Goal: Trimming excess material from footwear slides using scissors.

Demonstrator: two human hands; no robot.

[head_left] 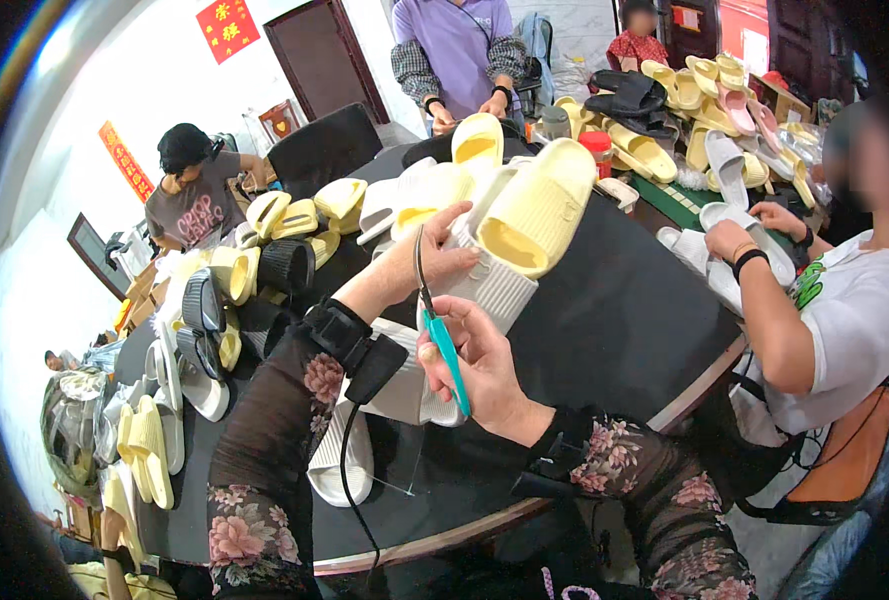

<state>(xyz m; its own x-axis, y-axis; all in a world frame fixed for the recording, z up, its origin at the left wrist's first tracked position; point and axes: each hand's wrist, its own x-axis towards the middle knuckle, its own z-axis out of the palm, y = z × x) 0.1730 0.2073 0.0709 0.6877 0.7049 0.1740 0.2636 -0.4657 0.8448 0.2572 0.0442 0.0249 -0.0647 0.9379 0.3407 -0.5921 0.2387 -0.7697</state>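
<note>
My left hand [407, 272] grips a white ribbed slipper [504, 297], thumb and forefinger at its upper edge. A pale yellow slipper [554, 195] with a ribbed strap lies against it on the far side. In my right hand [492, 378] is a teal-handled tool [446, 355]. Its thin, curved metal tip points up beside my left thumb; the exact kind of tool is unclear. Below my hands rest another white slipper [394, 385], partly hidden by my right hand, and a white slipper [342, 465] near the table's front edge.
The black table [614, 310] carries piles of yellow, white and black slippers [289, 265] on the left and more slippers [644, 150] at the far right. A co-worker [824, 290] handles a white slipper at right. Other people sit or stand behind. A red-lidded jar [596, 150] stands beyond.
</note>
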